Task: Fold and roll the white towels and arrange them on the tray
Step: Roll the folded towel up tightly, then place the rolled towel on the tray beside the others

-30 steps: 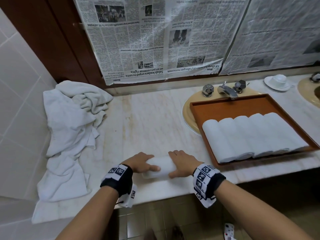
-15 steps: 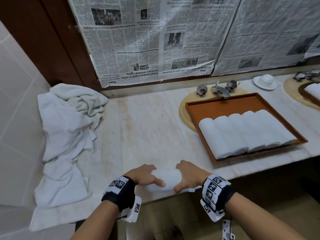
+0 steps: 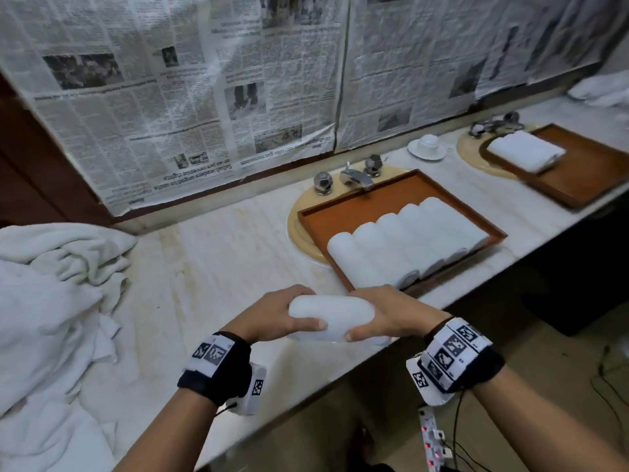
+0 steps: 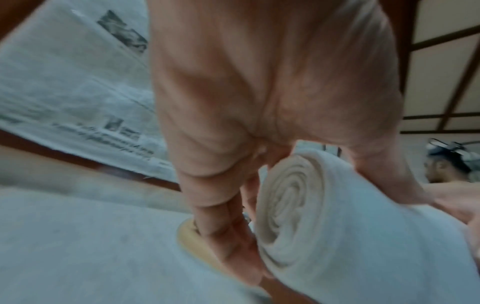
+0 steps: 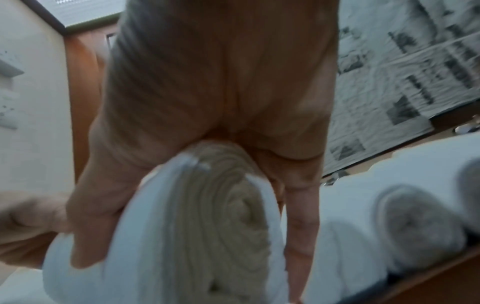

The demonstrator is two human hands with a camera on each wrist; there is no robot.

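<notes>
Left of the grip, a heap of unrolled white towels (image 3: 51, 301) lies on the tabletop (image 3: 204, 253), well apart from both hands. Step in hand, by my read: rolling is done, one rolled towel (image 3: 332, 316) is lifted just above the tabletop edge for carrying to the tray. Left hand (image 3: 272, 316) wraps the roll's left end, fingers curled over the far side, thumb across the front; the left wrist view shows the spiral end between thumb and fingers. Right hand (image 3: 391, 315) clamps the right end the same way, thumb in front; its wrist view shows fingers (image 5: 298, 216) down the far side. Both grips closed on the roll, nothing loose hanging. Right of and beyond the grip, the tray (image 3: 391, 195) holds five rolled towels (image 3: 408, 243) side by side, touching. Next move likely calls for carrying the roll right and setting it down just beside the leftmost roll, keeping the squeeze so it doesn't unwind. Free floor there looks narrow.
</notes>
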